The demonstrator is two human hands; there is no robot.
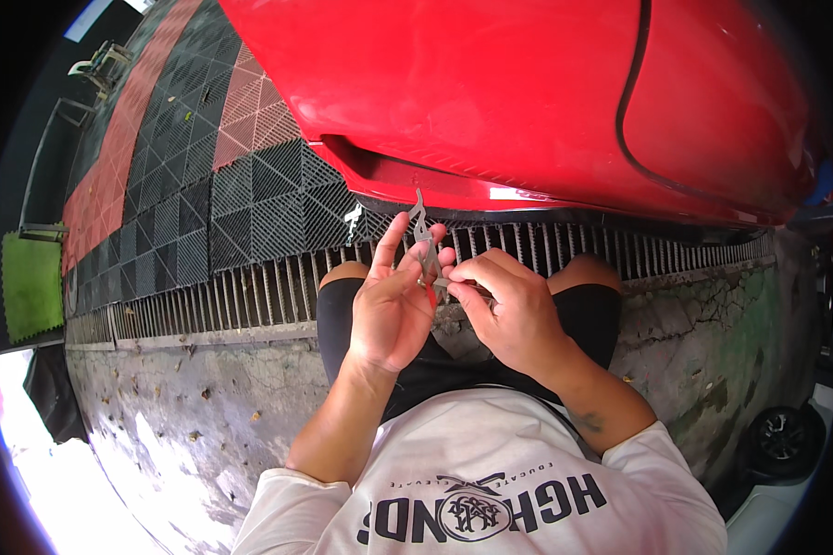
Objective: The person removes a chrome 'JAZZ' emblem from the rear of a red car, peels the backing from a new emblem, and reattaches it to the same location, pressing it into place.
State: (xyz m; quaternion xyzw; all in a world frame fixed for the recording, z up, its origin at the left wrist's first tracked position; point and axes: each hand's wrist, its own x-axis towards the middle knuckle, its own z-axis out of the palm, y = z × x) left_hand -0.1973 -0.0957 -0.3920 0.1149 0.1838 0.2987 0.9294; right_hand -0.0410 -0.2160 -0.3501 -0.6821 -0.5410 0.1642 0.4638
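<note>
A slim grey metal tool, shaped like pliers with a hooked, forked tip (pixel 420 211), stands up between my hands in front of the red car's lower edge. My left hand (pixel 391 316) is palm up and supports the tool against its half-spread fingers, with the thumb near its middle. My right hand (pixel 518 314) pinches the tool's lower end between thumb and fingertips. A small red piece (pixel 432 296) shows at that lower end, partly hidden by the fingers. The tool does not touch the car.
The red car's body (pixel 472 92) curves over the far side, with a dark panel gap at right. Below it runs a metal drain grate (pixel 250 301), beside black and red floor tiles (pixel 171 129) and cracked concrete (pixel 213 398). A wheel (pixel 783 435) stands at right.
</note>
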